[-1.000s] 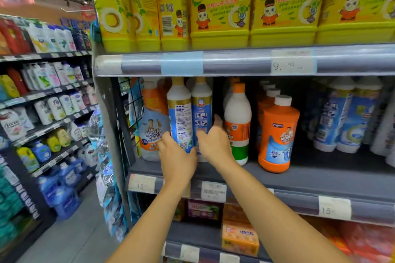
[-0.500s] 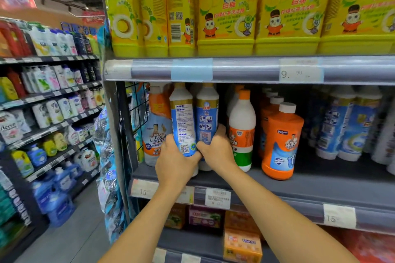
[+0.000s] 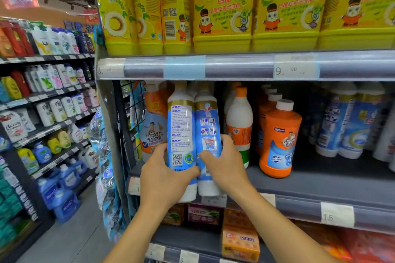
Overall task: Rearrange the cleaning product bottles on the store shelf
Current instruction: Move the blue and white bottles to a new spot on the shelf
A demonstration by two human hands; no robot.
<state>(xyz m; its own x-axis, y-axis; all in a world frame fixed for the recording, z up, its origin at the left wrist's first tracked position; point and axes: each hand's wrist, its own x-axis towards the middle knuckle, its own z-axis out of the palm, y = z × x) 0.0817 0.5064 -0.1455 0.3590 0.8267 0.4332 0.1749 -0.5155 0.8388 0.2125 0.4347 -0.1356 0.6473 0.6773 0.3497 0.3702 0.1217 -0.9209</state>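
Note:
Two tall white bottles with blue labels stand side by side at the front left of the middle shelf (image 3: 320,190). My left hand (image 3: 164,177) grips the left blue-label bottle (image 3: 181,130) low down. My right hand (image 3: 224,166) grips the right blue-label bottle (image 3: 207,121). Both bottles' bases hang past the shelf's front edge. A Mr Muscle spray bottle (image 3: 152,132) stands behind to the left. To the right stand a white bottle with an orange cap (image 3: 239,121) and an orange Mr Muscle bottle (image 3: 280,139).
Yellow detergent tubs (image 3: 222,13) fill the shelf above. More blue-label bottles (image 3: 350,124) stand at the right of the middle shelf. Boxes (image 3: 240,241) lie on the shelf below. A wire rack (image 3: 128,117) and hanging packets (image 3: 104,166) flank the left; an aisle with other shelves lies beyond.
Both hands have drawn the two blue-label bottles forward and down, from standing on the shelf to past its front edge. The view has moved closer.

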